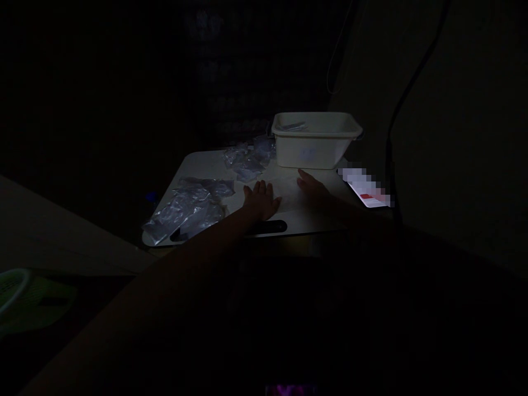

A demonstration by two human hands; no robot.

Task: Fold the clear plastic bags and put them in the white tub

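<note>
In dim light, my left hand (260, 202) lies on the white table (206, 159) with its fingers spread. Between my hands a thin, clear sheet or bag (287, 192) appears to lie flat, its outline faint. My right hand (312, 190) rests at the right side of it, fingers stretched out and nothing seen in its grip. Crumpled clear plastic bags (192, 203) are spread left of my left hand, and more plastic packets (247, 159) lie behind it, beside the tub.
A white tub (313, 151) with something thin inside stands at the table's back right. A lit screen (367, 190) lies at the right edge. A dark cable (390, 132) hangs on the right. A green basket (37, 302) is low at left.
</note>
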